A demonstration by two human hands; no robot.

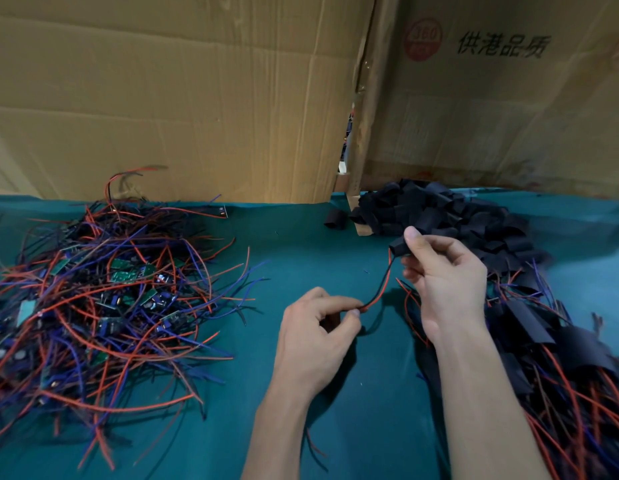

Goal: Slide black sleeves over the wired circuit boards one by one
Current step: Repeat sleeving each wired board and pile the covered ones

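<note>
the left hand [315, 327] is positioned nearest, above the teal table cover [301, 244]; the red and black wire pair [380, 289] is pinched between its thumb and forefinger at the lower end. the right hand [443, 275] is raised just beyond, and a black sleeve [399, 244] is gripped between its thumb and curled fingers at the upper end of the same wire pair. the circuit board cannot be seen at the sleeve. a pile of sleeved assemblies [550, 344] is located at the right. a tangle of unsleeved wired circuit boards [103, 299] is located at the left. a heap of loose black sleeves [450, 216] is located further back, in front of cardboard sheets [197, 98].
</note>
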